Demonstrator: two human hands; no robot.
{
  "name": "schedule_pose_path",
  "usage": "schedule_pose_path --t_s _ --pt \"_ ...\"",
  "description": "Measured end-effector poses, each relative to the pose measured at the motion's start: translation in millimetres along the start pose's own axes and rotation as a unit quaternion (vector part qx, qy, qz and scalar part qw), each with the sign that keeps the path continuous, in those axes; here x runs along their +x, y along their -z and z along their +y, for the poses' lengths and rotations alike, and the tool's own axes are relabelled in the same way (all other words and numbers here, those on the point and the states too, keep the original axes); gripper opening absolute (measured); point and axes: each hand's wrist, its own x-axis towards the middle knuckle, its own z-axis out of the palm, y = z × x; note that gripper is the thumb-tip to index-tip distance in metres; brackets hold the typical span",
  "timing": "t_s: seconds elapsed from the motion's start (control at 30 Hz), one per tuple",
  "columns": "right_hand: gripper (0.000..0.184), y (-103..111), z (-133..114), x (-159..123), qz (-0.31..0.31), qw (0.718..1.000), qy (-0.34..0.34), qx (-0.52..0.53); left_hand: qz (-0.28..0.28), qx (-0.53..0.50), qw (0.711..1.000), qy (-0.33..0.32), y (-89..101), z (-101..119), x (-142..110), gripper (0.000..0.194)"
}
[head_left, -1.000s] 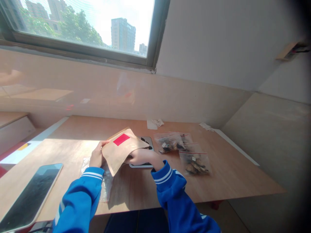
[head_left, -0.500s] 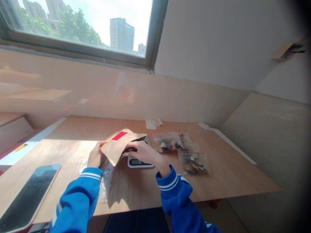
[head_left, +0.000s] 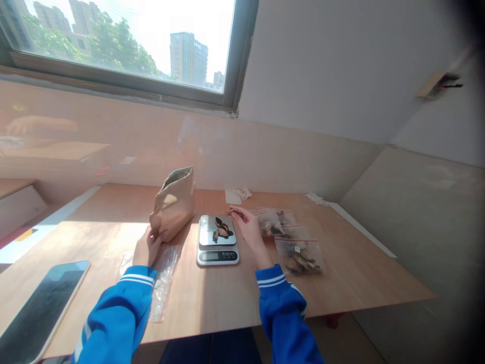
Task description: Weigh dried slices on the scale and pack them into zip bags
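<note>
My left hand (head_left: 147,246) grips the lower left corner of a brown kraft paper bag (head_left: 176,205), which stands upright with its mouth open at the top. To the right of the bag, a kitchen scale (head_left: 217,257) carries several dried dark-edged slices (head_left: 223,231), perhaps mushroom, on its metal plate. Just beyond the scale's right edge, my right hand (head_left: 247,222) pinches a thin dried slice (head_left: 230,211) between its fingertips. An empty clear zip bag (head_left: 166,283) lies flat beneath and beside my left wrist. The digits on the scale's display are unreadable.
Zip bags of dried pieces (head_left: 299,257) lie right of the scale, several together. A large phone or tablet (head_left: 45,308) rests at the left front. Crumpled tissue (head_left: 242,193) and another tissue (head_left: 317,199) sit near the back wall.
The paper bag has gone from tilted over the scale to upright at its left. My right hand has come out of the bag's mouth with a slice, moving right and uncovering the scale.
</note>
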Motion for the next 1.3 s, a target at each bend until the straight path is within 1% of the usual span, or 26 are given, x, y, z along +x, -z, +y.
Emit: schedule_pose_path --t_s 0.1,0.2,0.3,0.4,0.53,0.63,0.73,0.87,1.0,1.1,1.2,1.3 --pt "0.029 3 40 2 0.030 0.998 -0.026 -0.050 0.007 0.019 1.000 0.012 -0.9 0 0 0.039" --pt "0.030 1 67 4 0.024 0.990 -0.012 -0.135 0.009 0.027 0.999 0.015 -1.6 0 0 0.035" --pt "0.032 -2 79 6 0.000 0.981 0.016 -0.195 0.015 0.038 0.999 0.017 -2.0 0 0 0.035" --pt "0.038 -3 83 6 -0.030 0.976 0.029 -0.213 0.022 0.036 0.999 0.017 -2.1 0 0 0.036" --pt "0.045 0 83 4 -0.062 0.970 0.044 -0.229 0.021 0.033 0.999 0.009 -1.2 0 0 0.039" --pt "0.049 5 77 3 -0.075 0.966 0.056 -0.240 0.018 0.040 0.999 0.010 -0.2 1 -1 0.042" --pt "0.047 8 69 3 -0.050 0.969 0.062 -0.233 0.010 0.035 0.999 0.012 0.3 2 -1 0.044" --pt "0.035 7 57 5 0.000 0.978 0.053 -0.202 0.006 0.018 1.000 0.023 -0.2 1 -1 0.044" --pt "0.025 -3 47 5 0.002 0.990 0.035 -0.137 -0.001 0.007 1.000 0.029 -0.7 0 -1 0.043" --pt "0.020 -16 37 3 -0.037 0.993 0.031 -0.108 0.004 0.011 1.000 0.022 -0.7 1 -1 0.042" --pt "0.013 -31 27 -1 -0.078 0.988 0.025 -0.132 0.006 0.010 1.000 0.023 -0.4 3 -1 0.039" --pt "0.010 -44 20 -3 -0.085 0.983 0.012 -0.164 0.001 -0.003 1.000 0.028 0.1 3 -1 0.039"
